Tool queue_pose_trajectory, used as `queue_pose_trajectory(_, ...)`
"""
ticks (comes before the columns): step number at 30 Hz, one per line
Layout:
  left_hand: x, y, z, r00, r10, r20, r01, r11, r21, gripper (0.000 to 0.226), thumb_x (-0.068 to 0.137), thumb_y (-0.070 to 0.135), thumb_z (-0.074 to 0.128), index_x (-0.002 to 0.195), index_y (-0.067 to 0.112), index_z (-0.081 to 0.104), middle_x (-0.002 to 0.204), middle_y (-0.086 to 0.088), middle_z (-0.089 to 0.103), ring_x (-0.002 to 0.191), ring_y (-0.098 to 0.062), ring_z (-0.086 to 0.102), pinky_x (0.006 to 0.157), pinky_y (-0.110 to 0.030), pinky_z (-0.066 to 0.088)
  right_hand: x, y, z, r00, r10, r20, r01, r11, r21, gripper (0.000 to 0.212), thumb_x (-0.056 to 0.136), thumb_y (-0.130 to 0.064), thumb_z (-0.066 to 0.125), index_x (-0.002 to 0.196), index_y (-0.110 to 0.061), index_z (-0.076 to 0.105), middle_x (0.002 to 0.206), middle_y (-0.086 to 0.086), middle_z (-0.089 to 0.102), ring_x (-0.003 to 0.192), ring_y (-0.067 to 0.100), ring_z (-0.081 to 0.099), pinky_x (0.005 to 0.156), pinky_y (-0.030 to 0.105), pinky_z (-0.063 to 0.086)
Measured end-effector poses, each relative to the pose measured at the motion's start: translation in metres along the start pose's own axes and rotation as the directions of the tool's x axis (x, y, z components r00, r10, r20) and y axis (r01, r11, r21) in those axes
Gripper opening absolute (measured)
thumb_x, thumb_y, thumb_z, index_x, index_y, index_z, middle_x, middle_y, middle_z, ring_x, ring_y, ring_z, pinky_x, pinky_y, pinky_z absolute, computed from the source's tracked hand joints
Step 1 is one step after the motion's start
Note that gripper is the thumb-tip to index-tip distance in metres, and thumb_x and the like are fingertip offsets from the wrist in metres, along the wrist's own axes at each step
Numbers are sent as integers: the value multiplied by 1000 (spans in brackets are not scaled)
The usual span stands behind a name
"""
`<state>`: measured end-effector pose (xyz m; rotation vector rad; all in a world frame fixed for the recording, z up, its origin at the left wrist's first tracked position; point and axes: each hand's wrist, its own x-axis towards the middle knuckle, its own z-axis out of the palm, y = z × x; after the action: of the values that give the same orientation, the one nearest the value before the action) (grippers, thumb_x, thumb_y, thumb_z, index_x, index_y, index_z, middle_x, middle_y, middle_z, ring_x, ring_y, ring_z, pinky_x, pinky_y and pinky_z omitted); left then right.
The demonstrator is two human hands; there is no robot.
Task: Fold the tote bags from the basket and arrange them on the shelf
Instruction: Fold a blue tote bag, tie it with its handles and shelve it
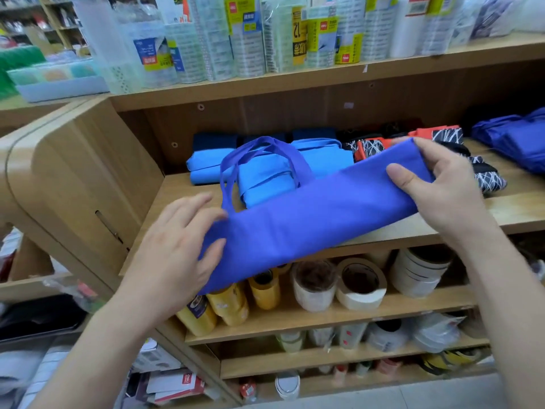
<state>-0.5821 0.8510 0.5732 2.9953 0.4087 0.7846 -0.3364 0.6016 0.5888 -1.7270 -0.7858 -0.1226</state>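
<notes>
As the tote bag (pixel 318 219) is limp cloth in 1 long strip, it's prob. light but sags unless held at both ends. The right hand (pixel 442 190) pinches the end above the shelf (pixel 516 208); the left hand (pixel 174 249) is at the other, grip blurred, can't tell.

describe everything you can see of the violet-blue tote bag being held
The tote bag is plain violet-blue matte cloth, folded into a long flat band tilted up to the right. Two loop handles of the same cloth stand up near its left end, before the light blue folded bags. The left hand holds its left end; the right hand pinches the right end, thumb on top. It spans the shelf front.
</notes>
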Motion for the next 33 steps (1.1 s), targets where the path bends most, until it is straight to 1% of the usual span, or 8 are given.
queue_pose_trajectory(3,24,40,-17,979,196,-49,-201,973,-112,76,87,54,55,148,13,35,159,-3,25,148,-20,20,120,-36,18,7,-36,-9,974,-160,162,153,987,52,34,90,-3,66,116,-25,63,102,-13,67,89,-6,61,75,12,49)
queue_pose_trajectory(6,52,65,-23,959,210,193,-181,971,-156,97,74,68,58,152,21,25,153,5,37,143,-10,27,120,-38,18,12,-70,-11,879,-291,377,293,955,53,40,85,-3,72,112,-32,67,104,-12,71,98,-4,61,84,13,48)
queue_pose_trajectory(11,57,59,-4,897,165,410,84,846,-526,22,81,31,72,102,27,69,97,16,72,94,-1,65,86,-37,52,20,-89,0,874,-377,307,361,926,112,44,78,-11,80,117,-24,67,96,-6,71,90,0,62,81,18,50)
queue_pose_trajectory(14,52,54,2,957,25,290,171,757,-630,17,82,22,70,94,33,67,95,18,73,93,1,66,85,-31,53,18,-74,12,960,-226,168,190,960,207,83,70,-26,83,141,-33,42,105,-3,57,85,5,62,77,20,51)
queue_pose_trajectory(18,52,55,6,949,-221,225,308,487,-818,28,89,-3,64,94,25,64,85,16,74,74,-5,69,58,-26,56,-15,-45,46,902,103,420,-217,947,235,105,67,-19,83,151,-38,23,116,9,66,90,18,72,84,35,58)
queue_pose_trajectory(23,48,49,17,949,-237,206,310,607,-732,42,77,8,74,109,31,61,109,13,71,101,-13,68,83,-37,56,-28,-29,78,934,69,350,-144,971,191,45,83,7,69,110,-28,59,96,-2,76,83,23,73,79,45,59)
queue_pose_trajectory(30,49,35,25,930,-364,59,340,784,-520,25,93,42,57,114,29,61,73,8,60,71,-9,56,71,-30,43,-20,-5,84,962,90,256,-100,995,24,40,82,1,69,102,-29,54,93,-6,74,79,21,69,82,48,55)
queue_pose_trajectory(33,59,28,26,903,-407,140,426,803,-417,39,101,44,41,134,28,55,94,-1,70,93,-17,60,79,-31,41,-19,6,82,969,113,218,-127,991,48,40,82,2,68,101,-30,52,95,-4,75,84,16,71,82,45,56)
